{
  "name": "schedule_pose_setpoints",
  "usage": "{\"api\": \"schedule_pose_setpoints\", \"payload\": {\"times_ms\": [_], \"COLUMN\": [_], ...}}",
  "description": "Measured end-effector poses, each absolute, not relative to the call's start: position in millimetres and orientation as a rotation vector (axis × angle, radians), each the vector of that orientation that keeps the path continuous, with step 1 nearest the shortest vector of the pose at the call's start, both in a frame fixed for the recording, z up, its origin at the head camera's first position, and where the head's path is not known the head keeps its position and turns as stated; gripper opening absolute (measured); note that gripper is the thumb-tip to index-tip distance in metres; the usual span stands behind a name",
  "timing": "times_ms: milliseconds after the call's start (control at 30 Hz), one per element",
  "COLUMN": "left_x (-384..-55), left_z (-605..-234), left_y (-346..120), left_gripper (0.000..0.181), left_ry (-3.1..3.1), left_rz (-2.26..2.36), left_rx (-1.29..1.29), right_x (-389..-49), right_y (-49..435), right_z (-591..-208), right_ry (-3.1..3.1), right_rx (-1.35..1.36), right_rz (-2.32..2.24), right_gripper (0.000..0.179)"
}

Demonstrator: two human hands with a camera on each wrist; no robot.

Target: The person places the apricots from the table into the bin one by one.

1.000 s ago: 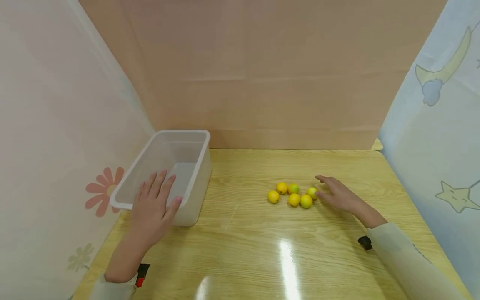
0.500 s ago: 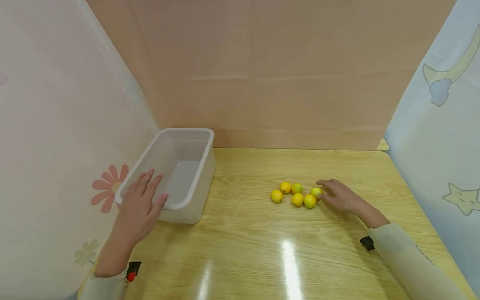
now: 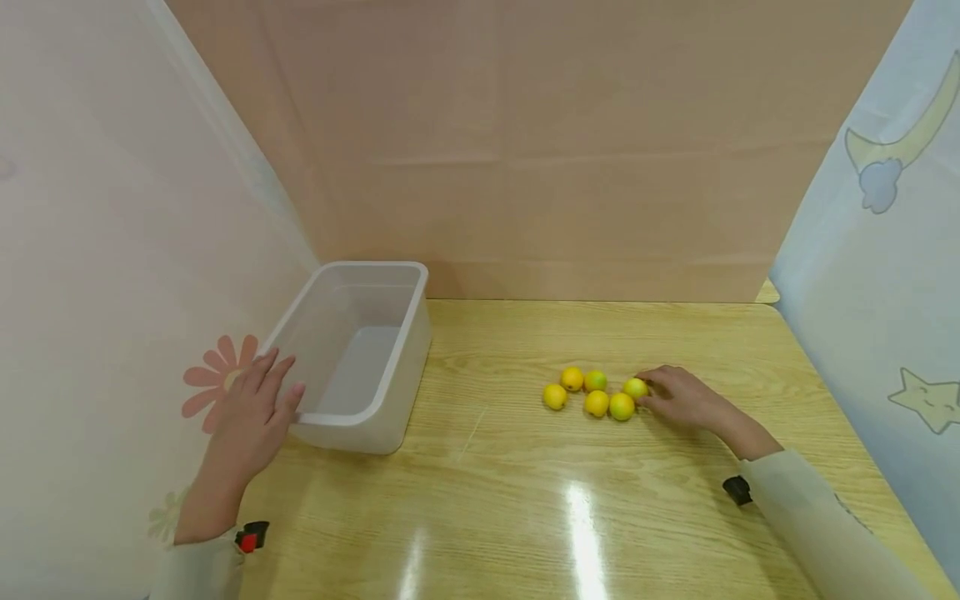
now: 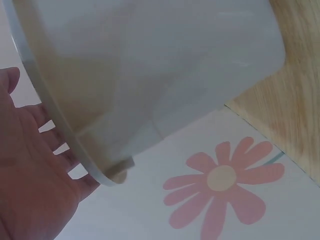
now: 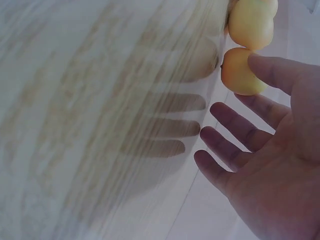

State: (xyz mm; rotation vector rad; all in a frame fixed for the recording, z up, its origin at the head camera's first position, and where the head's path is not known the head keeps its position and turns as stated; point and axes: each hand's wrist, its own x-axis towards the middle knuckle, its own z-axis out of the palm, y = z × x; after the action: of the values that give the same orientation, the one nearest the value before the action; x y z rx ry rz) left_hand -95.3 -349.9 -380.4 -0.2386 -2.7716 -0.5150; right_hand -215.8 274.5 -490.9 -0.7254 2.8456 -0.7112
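Observation:
At the right of the head view, my right hand (image 3: 686, 400) is low over the table at a small round yellow-green fruit (image 3: 635, 388). Thumb and index finger pinch this fruit (image 5: 239, 75) from two sides in the right wrist view, while the other fingers stay spread. Several more yellow and greenish fruits (image 3: 597, 403) lie in a loose cluster just left of it. My left hand (image 3: 243, 429) rests at the near left corner of a whitish plastic tub (image 3: 390, 387). Its extended fingers reach the tub's rim (image 4: 56, 117) in the left wrist view.
The wooden table (image 3: 487, 500) has a shiny surface with light reflections. A brown backdrop (image 3: 525, 167) stands behind it. White panels with printed decorations, such as a pink flower (image 3: 217, 379) and a star (image 3: 926, 400), flank both sides.
My left hand has moved left from over the tub's opening to its near left corner. My right fingers have closed in around the rightmost fruit. The head view has shifted slightly.

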Motion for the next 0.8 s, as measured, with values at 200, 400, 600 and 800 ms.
{"api": "schedule_pose_setpoints", "payload": {"times_ms": [200,400,600,800], "left_x": [-100,-102,-102,-100], "left_z": [-388,-392,-394,-397], "left_y": [-365,-370,-374,-378], "left_gripper": [0.055,0.056,0.061,0.063], "left_ry": [-2.813,-2.837,-2.850,-2.850], "left_rz": [-0.536,-0.540,-0.525,-0.530], "left_rx": [-0.181,-0.178,-0.160,-0.139], "right_x": [-215,-217,-216,-215], "right_y": [276,279,278,279], "right_z": [-489,-488,-481,-472], "right_ry": [2.840,2.819,2.798,2.833], "right_rx": [-0.681,-0.650,-0.630,-0.649], "right_rz": [-0.730,-0.766,-0.794,-0.781], "right_gripper": [0.043,0.041,0.040,0.044]}}
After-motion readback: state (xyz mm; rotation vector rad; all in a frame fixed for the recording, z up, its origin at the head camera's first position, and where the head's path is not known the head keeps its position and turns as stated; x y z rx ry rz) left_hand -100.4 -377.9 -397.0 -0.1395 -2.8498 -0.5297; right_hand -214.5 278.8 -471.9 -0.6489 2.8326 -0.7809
